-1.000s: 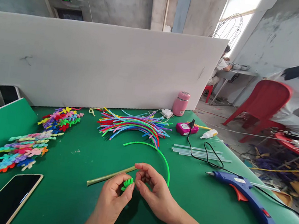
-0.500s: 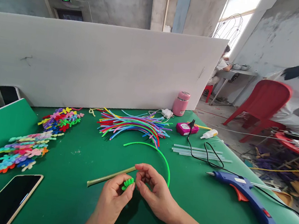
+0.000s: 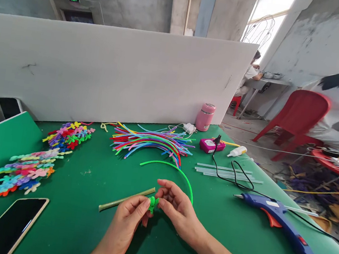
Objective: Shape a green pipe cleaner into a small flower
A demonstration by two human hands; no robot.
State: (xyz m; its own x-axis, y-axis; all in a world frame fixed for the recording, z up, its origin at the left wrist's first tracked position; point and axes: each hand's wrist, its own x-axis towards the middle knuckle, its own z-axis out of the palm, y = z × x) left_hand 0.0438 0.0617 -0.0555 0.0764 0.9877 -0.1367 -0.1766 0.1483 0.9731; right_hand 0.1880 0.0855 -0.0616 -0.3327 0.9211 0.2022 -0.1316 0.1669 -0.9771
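Observation:
A small bright green pipe-cleaner flower [image 3: 152, 204] is between my two hands over the middle of the table. My left hand [image 3: 124, 225] is closed, thumb and forefinger pinching the flower from the left. On the other side, my right hand [image 3: 180, 217] pinches a petal with its thumb and fingertips, its other fingers curled. A long green pipe cleaner [image 3: 181, 175] curves on the table behind my right hand, which hides its near end. Behind my left hand lies an olive-coloured stick [image 3: 124, 199].
Beyond lies a bundle of coloured pipe cleaners [image 3: 151, 142]. Finished pipe-cleaner flowers [image 3: 29, 170] are piled left, near a phone [image 3: 10, 226]. At right are a blue glue gun [image 3: 282, 222], clear glue sticks [image 3: 223, 172], a magenta box [image 3: 212, 146] and a pink flask [image 3: 205, 117].
The green flower has turned, its petals now spread between my hands, and has shifted slightly right. My right hand's fingertips have come onto it from beside it.

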